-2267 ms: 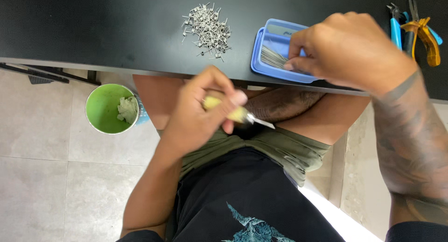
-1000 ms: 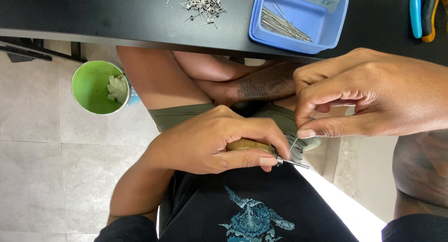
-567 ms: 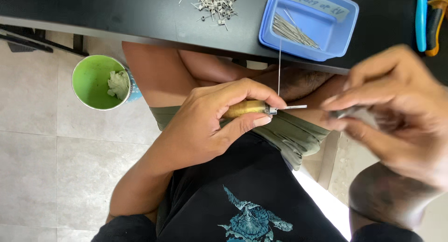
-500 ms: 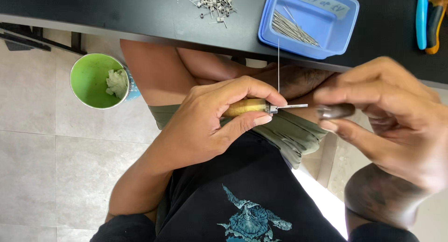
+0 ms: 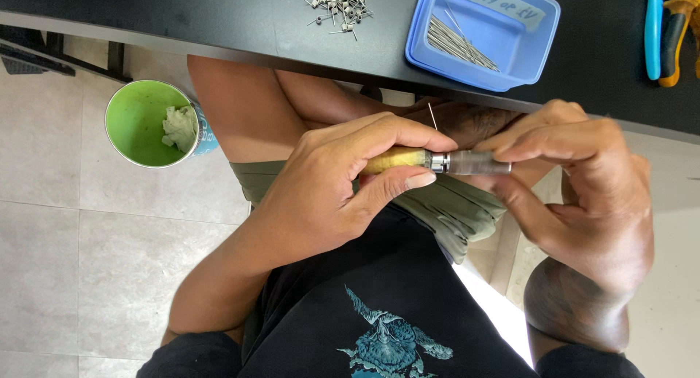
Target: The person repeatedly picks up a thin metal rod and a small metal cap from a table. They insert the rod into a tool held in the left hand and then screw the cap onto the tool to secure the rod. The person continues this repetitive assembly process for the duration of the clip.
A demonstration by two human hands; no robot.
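Between the two hands, over the lap and just below the edge of the black surface (image 5: 219, 21), lies a small hand tool with a yellow wooden handle and a knurled metal chuck (image 5: 437, 161). Its long axis runs almost level, handle toward the left hand (image 5: 335, 196), metal end toward the right hand (image 5: 583, 196). The left hand is clamped around the yellow handle, thumb underneath and index finger laid along the top. The right hand's thumb and fingertips are pinched together on the metal chuck, so both hands touch the tool and neither is nearer than the other. A thin steel wire (image 5: 432, 116) stands up from near the joint of handle and chuck, just above the left index fingertip.

Beyond the hands, on the surface, sits a blue plastic tray (image 5: 539, 28) holding a bundle of straight wires, directly above the right hand. A loose heap of small wire coils (image 5: 339, 0) lies above the left hand. Blue- and yellow-handled pliers (image 5: 663, 28) rest farther to the right. On the tiled floor, well left of the left hand, stands a green cup (image 5: 142, 123) with a crumpled wad inside.
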